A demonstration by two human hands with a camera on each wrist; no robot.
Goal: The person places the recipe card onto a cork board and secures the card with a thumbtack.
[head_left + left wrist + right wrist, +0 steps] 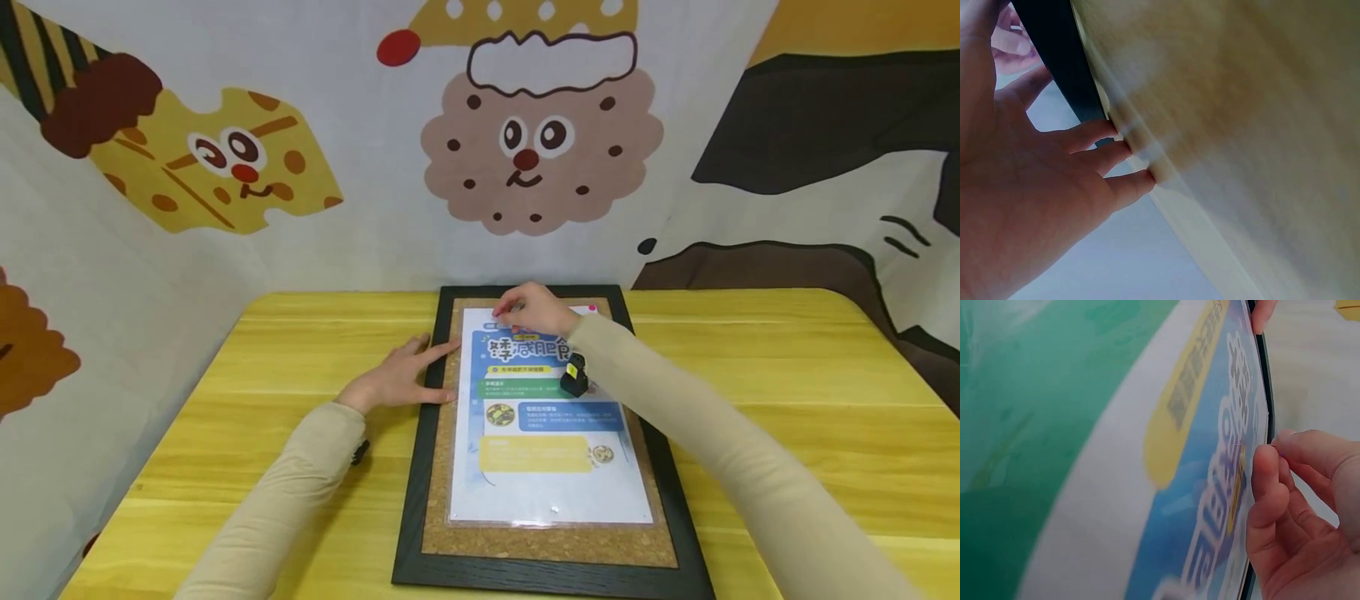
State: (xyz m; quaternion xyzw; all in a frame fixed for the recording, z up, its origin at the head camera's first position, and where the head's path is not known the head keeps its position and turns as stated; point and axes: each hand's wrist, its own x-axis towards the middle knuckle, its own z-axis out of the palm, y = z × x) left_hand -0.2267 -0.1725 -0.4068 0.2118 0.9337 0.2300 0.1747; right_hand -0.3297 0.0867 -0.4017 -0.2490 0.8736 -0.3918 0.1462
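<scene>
A printed, clear-covered poster [551,498] lies on a cork board [551,543] with a black frame [555,579]. My right hand [536,308] is over the poster's top edge, left of its middle. Between thumb and forefinger it pinches a small pushpin [1281,453], mostly hidden by the fingertips; its thin needle shows in the right wrist view. A round pink pin [592,308] sits at the poster's top right corner. With fingers spread, my left hand [393,375] rests on the frame's left side, thumb and forefinger reaching across to the cork and the poster's edge.
The board lies on a yellow wood-grain table [315,350], its top side near the table's back edge. Behind hangs a cloth [360,242] printed with cartoon food. A small black device [574,377] is worn at my right wrist, above the poster.
</scene>
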